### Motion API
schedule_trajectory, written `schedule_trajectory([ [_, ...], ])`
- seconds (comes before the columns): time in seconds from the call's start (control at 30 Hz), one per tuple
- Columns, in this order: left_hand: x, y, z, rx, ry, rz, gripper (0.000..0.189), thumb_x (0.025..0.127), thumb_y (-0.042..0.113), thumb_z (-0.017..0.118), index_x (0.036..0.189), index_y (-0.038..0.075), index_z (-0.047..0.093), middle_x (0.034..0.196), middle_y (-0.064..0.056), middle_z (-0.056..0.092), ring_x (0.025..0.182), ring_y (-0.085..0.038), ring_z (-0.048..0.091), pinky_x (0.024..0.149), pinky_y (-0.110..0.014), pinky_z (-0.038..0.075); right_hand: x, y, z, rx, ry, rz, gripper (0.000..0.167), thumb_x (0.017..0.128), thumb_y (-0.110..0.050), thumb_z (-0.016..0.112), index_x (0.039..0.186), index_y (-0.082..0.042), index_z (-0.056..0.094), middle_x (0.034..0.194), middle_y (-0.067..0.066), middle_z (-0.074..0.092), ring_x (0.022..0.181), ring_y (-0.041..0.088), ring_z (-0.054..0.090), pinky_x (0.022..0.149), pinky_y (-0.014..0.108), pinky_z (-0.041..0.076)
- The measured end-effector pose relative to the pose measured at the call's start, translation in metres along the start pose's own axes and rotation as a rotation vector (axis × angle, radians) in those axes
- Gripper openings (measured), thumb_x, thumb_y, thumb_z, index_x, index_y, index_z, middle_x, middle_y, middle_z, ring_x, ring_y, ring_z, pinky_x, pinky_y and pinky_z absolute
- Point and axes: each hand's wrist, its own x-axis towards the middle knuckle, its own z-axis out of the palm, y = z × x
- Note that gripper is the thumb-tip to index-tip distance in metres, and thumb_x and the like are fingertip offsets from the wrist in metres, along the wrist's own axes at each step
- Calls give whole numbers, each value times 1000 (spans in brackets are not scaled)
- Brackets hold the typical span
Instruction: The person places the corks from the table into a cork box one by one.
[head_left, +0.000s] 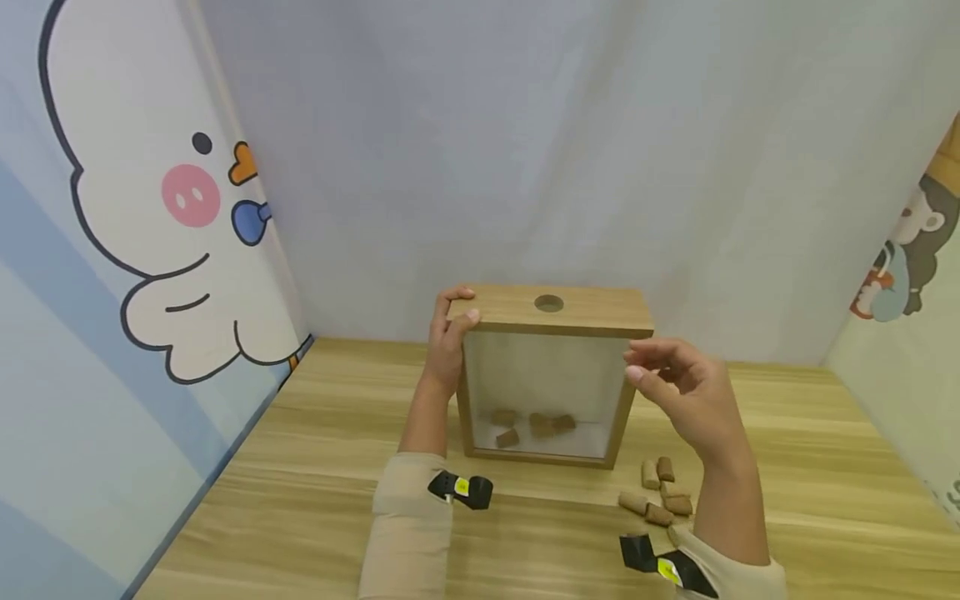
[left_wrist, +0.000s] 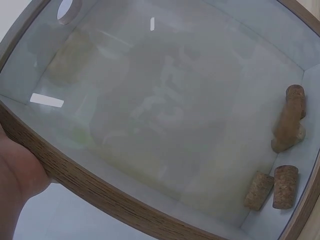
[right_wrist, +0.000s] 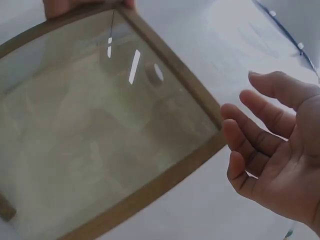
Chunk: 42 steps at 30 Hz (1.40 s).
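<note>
Left hand [head_left: 447,343]: grasping top-left corner of brown wood-framed, clear-fronted rectangular box [head_left: 543,375] | Right hand [head_left: 692,392]: released, loosely curved, beside top-right corner

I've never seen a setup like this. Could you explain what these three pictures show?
There is no machine here, only a person: the left grip and the right grip are bare hands. The wide picture comes from a camera worn on the head, looking forward and down. The two close ones come from the left wrist camera and the right wrist camera. On the wood-grain table stands a wooden box with a see-through front and a round hole in its top. Some corks lie inside it; loose corks lie on the table toward its right. The left grip holds the box by its top left corner. The right grip is near its right edge, loosely curved, holding nothing.
</note>
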Motion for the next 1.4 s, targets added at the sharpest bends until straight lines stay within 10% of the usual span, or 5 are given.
schedule_trajectory([
  [0.67, 2, 3, 0, -6, -6, -2, 35, 83, 30, 47, 113, 14, 44, 135, -5, 32, 104, -23, 32, 90, -42, 24, -84, 85, -51, -243, -64, 407, 43, 86, -13, 66, 125, 2, 52, 120, 13, 51, 98, 23, 49, 75, 24, 44],
  [1.1, 1, 1, -3, -31, -12, -11, 37, 83, 28, 48, 114, 9, 42, 132, -3, 33, 86, -19, 41, 82, -36, 31, -108, 127, -53, -257, -135, 709, 59, 86, -23, 66, 133, 4, 43, 131, 33, 37, 120, 49, 31, 91, 61, 30],
  [1.4, 0, 4, -4, -24, -24, -27, 40, 82, 29, 47, 116, 9, 41, 135, -5, 31, 80, -18, 40, 79, -35, 32, -108, 136, -46, -184, -153, 774, 48, 87, -6, 60, 130, 10, 43, 136, 35, 28, 119, 48, 33, 76, 37, 50],
])
